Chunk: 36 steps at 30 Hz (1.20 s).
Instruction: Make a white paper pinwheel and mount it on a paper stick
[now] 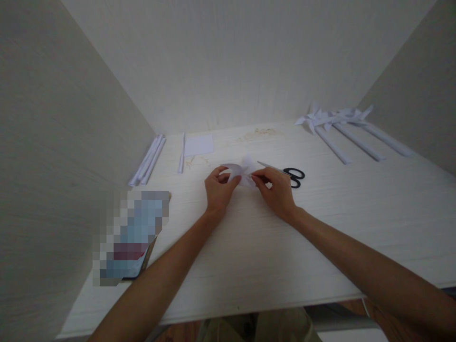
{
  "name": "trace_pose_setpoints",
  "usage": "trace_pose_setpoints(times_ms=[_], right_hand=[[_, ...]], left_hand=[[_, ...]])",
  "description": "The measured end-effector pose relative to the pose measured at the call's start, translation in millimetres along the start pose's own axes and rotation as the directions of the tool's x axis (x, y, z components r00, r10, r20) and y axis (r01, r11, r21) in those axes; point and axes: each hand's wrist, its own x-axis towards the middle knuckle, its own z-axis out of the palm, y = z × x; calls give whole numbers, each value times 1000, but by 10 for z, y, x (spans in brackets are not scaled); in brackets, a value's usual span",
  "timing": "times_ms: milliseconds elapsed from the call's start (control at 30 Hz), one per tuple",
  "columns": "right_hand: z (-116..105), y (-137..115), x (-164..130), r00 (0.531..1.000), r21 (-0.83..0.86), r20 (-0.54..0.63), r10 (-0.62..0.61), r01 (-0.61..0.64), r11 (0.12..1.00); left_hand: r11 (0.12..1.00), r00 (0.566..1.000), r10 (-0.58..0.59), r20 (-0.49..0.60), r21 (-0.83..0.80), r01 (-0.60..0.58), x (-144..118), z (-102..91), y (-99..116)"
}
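Observation:
A white paper pinwheel (234, 168) with curved blades is held up just above the middle of the table. My left hand (218, 189) grips it from the left, thumb in front and fingers behind. On the other side, my right hand (276, 191) is closed, its thumb and fingertips pinching at the pinwheel's right part near the centre. Whether a small piece is also between those fingertips, I cannot make out. Black-handled scissors (295, 174) lie just behind my right hand, blades pointing left and partly covered by it.
Finished pinwheels (313, 118) on rolled paper sticks (358, 141) lie at the back right. Several paper rolls (147, 160) rest at the left wall. One thin roll (181, 153) lies beside a square paper sheet (199, 145). A blurred-out phone-like device (137, 237) is at the left front.

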Motion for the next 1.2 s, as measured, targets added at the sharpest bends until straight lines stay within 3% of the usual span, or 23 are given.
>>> trace_pose_setpoints(times_ms=[500, 933, 1200], right_hand=[[5, 6, -4, 1000, -22, -6, -27, 27, 999], [33, -38, -40, 995, -36, 103, 10, -7, 999], [-1, -29, -41, 996, -35, 66, -68, 70, 997]], left_hand=[[1000, 1000, 17, 5, -1, -17, -4, 3, 5], [973, 980, 198, 15, 120, -199, -58, 15, 13], [925, 954, 294, 61, 235, -300, -80, 23, -11]])
